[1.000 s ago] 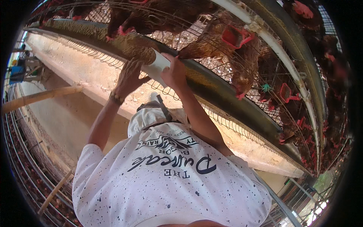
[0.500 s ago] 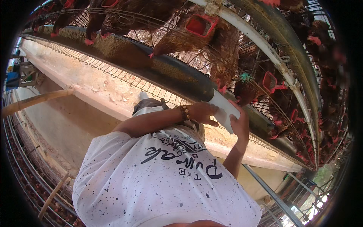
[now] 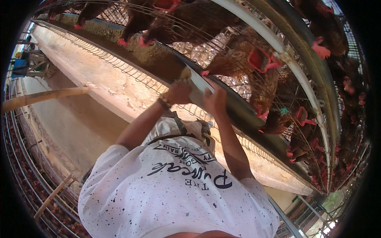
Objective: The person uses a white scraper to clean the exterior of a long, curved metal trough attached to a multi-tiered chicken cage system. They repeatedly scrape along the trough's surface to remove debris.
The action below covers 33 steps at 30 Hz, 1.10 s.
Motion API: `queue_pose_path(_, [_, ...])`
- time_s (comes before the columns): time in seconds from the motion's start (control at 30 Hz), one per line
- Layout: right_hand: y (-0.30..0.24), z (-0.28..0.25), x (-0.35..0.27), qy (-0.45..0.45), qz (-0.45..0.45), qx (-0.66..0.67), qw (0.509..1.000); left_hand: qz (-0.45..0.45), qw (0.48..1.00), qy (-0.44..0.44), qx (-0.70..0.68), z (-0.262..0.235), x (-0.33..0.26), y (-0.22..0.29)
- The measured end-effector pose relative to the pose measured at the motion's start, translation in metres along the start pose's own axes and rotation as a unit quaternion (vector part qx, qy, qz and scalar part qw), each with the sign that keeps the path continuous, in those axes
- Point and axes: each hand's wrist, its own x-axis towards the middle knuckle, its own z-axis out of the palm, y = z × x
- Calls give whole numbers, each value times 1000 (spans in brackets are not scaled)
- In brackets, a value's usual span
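A white, smooth, curved plastic scoop (image 3: 201,85) lies tilted inside the long dark feed trough (image 3: 234,109). My left hand (image 3: 177,93), with a beaded bracelet at the wrist, is closed at the scoop's left edge; its fingertips are partly hidden. On the scoop's right side my right hand (image 3: 216,98) grips the edge, with the index finger stretched along it. Brown crumbly feed (image 3: 152,53) fills the trough to the left, and a small pale heap of it (image 3: 185,73) sits against the scoop's far left end.
Brown hens (image 3: 238,61) in wire cages reach their heads toward the trough. Red cups (image 3: 258,59) hang along a white pipe (image 3: 278,45). A wire rack (image 3: 131,71) runs below the trough, above a pale ledge. A wooden pole (image 3: 47,98) juts in at the left.
Both hands and the scoop have moved left along the trough, up to the feed. My left hand has shifted from over the scoop to its left edge. The view has shifted too.
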Motion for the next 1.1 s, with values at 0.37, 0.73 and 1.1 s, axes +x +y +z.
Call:
queue_pose_path(0.37, [-17,-19,-16,1,9,55,998,-78,933,233,-263,-114,-95,-148])
queue_pose_path(0.73, [37,5,-13,58,140,-28,988,-220,923,315,18,-66,8,-309])
queue_pose_path(1.1, [-23,207,111,-13,127,188,974,-261,912,312,-62,-74,1,-312])
